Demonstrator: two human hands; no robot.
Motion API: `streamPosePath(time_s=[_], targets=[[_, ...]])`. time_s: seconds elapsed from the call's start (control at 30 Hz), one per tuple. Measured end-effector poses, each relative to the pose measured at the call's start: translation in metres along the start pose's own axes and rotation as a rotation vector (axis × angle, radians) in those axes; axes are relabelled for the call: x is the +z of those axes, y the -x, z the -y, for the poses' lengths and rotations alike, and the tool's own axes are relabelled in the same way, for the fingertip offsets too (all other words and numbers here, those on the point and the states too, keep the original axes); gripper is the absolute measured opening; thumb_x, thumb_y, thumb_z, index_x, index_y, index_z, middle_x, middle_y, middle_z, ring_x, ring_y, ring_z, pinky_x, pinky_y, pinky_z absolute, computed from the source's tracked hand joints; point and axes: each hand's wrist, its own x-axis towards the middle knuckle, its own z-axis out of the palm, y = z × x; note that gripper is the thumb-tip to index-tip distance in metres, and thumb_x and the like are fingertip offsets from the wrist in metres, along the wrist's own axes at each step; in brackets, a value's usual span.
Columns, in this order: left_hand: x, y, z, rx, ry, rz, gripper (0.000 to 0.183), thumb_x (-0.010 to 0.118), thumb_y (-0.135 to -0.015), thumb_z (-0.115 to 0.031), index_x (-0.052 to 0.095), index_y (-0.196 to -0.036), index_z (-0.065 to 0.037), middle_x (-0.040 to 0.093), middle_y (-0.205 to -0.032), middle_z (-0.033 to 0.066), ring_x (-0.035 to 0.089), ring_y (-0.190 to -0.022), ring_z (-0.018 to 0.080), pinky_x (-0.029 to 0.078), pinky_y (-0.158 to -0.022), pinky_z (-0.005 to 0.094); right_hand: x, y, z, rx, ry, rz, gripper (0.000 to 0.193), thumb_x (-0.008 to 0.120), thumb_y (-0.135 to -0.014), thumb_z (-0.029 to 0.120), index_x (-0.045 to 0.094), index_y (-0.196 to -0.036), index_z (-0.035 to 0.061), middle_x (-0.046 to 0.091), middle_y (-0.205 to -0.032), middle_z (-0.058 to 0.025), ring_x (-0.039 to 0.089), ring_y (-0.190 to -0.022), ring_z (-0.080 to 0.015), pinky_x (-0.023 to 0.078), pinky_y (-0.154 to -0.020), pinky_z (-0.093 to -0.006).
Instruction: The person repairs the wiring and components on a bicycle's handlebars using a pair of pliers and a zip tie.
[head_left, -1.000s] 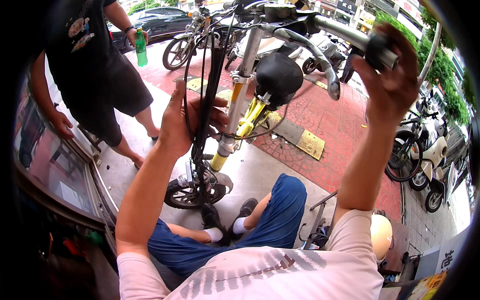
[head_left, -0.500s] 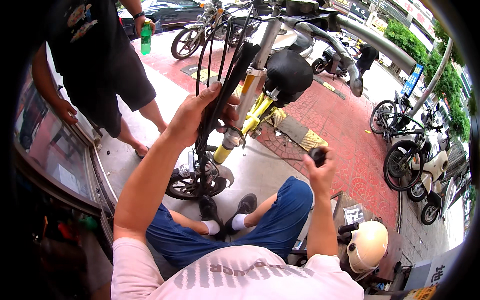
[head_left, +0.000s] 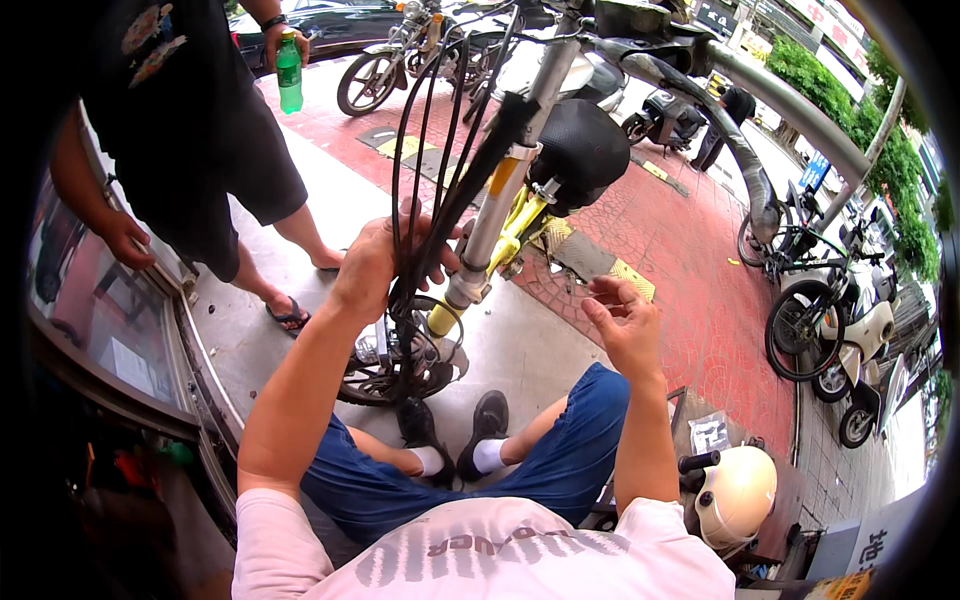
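Black cables (head_left: 408, 140) run down beside the yellow and silver steering column (head_left: 510, 165) of an electric bicycle standing in front of me. My left hand (head_left: 375, 270) is wrapped round the cable bundle, just left of the column. A wider black sleeve (head_left: 478, 165) slants up from that grip. My right hand (head_left: 628, 318) is raised to the right of the column, fingers bent and apart, with nothing visible in it. Below my left hand, more dark cables (head_left: 405, 340) hang in front of the small wheel (head_left: 440, 375). The black saddle (head_left: 580, 155) is behind the column.
A person (head_left: 215, 140) stands at the left holding a green bottle (head_left: 289, 75). A glass-fronted case (head_left: 110, 310) is at my left. A cream helmet (head_left: 737, 495) rests low at the right. Handlebars (head_left: 745, 150) reach overhead; parked motorcycles (head_left: 390, 75) and bicycles (head_left: 805, 330) stand farther off.
The dark roll, like tape, that was in my right hand with a strip stretched from it no longer shows there. That hand's fingers have spread. My left hand has moved slightly down the bundle.
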Motion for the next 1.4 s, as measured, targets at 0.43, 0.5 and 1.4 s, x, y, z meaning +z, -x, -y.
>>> streamPosePath(time_s=[0.43, 0.5, 1.4], targets=[[-0.034, -0.046, 0.048, 0.08, -0.007, 0.084, 0.05, 0.055, -0.105, -0.035, 0.064, -0.131, 0.006, 0.073, -0.115, 0.0156, 0.07, -0.097, 0.0216, 0.06, -0.074, 0.032, -0.1, 0.148, 0.0, 0.218, -0.05, -0.571, 0.032, 0.069, -0.1, 0.009, 0.064, -0.127, -0.0054, 0.072, -0.108, -0.0088, 0.068, -0.096, -0.0139, 0.055, -0.089, -0.0288], [-0.062, -0.049, 0.059, -0.01, -0.032, 0.142, 0.057, 0.053, -0.104, -0.038, 0.058, -0.138, 0.007, 0.071, -0.121, 0.0179, 0.069, -0.1, 0.0254, 0.06, -0.082, 0.0344, -0.116, 0.175, 0.002, 0.253, 0.022, -0.651, 0.032, 0.07, -0.099, 0.01, 0.065, -0.126, -0.0055, 0.074, -0.105, -0.0075, 0.068, -0.096, -0.0113, 0.054, -0.087, -0.0263], [-0.036, 0.02, 0.018, 0.108, -0.058, -0.249, 0.067, 0.037, -0.112, -0.05, 0.055, -0.143, 0.008, 0.069, -0.128, 0.022, 0.066, -0.12, 0.0312, 0.046, -0.113, 0.0459, -0.128, 0.307, -0.072, 0.81, 0.341, -0.142, 0.036, 0.073, -0.094, 0.024, 0.073, -0.117, -0.0033, 0.078, -0.091, -0.0167, 0.076, -0.079, -0.0252, 0.058, -0.075, -0.0358]])
